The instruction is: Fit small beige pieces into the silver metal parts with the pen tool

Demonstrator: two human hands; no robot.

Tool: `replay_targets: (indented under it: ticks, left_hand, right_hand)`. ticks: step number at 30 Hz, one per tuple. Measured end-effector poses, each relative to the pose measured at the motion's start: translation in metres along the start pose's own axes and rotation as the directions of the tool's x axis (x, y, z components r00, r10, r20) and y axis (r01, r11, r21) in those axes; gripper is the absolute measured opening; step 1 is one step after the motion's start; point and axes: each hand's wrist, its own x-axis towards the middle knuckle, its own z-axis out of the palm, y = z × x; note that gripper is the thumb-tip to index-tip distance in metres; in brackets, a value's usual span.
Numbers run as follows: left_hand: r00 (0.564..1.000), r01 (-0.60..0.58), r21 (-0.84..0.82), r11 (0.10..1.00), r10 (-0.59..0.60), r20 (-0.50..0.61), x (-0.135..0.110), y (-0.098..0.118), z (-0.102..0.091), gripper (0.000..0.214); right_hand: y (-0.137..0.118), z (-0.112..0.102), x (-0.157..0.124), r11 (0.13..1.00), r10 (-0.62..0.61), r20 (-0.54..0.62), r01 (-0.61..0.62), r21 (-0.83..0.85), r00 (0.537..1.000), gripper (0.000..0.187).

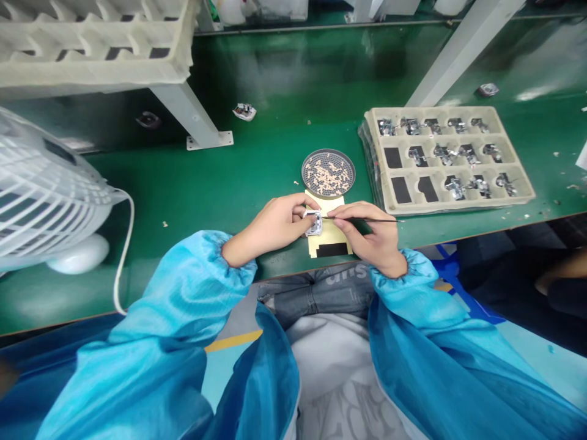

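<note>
Near the front edge of the green bench, my left hand [279, 225] pinches a small white-rimmed housing [313, 227] with a dark inside. My right hand [370, 231] grips thin black tweezers [383, 220], their tip pointing left at the housing. Whether the tip touches the housing is too small to tell. Under both hands lies a yellow paper pad [332, 231] with a black strip [332, 249] at its near end. Just beyond stands a round dark dish [328, 154] with many tiny beige pieces [326, 174] scattered in it.
On the right sits a cream compartment tray [452, 206] with several small metallic assemblies. A white fan [50, 189] and its cable [131, 244] occupy the left. Loose housings [244, 112] lie farther back, near a grey shelf leg [188, 113]. Another person [568, 275] is at the right.
</note>
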Motion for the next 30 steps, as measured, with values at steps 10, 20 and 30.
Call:
replay_targets:
  ticks: [10, 20, 30]
  left_hand:
    - [1.0, 0.003, -0.02, 1.0, -0.003, 0.003, 0.0, 0.003, 0.0, 0.019]
    - [0.997, 0.061, -0.255, 0.965, -0.048, 0.055, 0.003, 0.005, -0.005, 0.022]
    - [0.997, 0.075, -0.263, 0.962, -0.071, 0.023, 0.005, 0.005, -0.008, 0.028]
  right_hand:
    - [0.001, -0.001, -0.001, 0.999, 0.027, 0.01, -0.026, -0.047, 1.0, 0.008]
    - [-0.004, -0.004, -0.002, 0.988, 0.106, -0.001, -0.105, -0.115, 0.994, 0.011]
    - [0.003, -0.014, -0.013, 0.903, 0.29, 0.174, -0.329, 0.276, 0.941, 0.02]
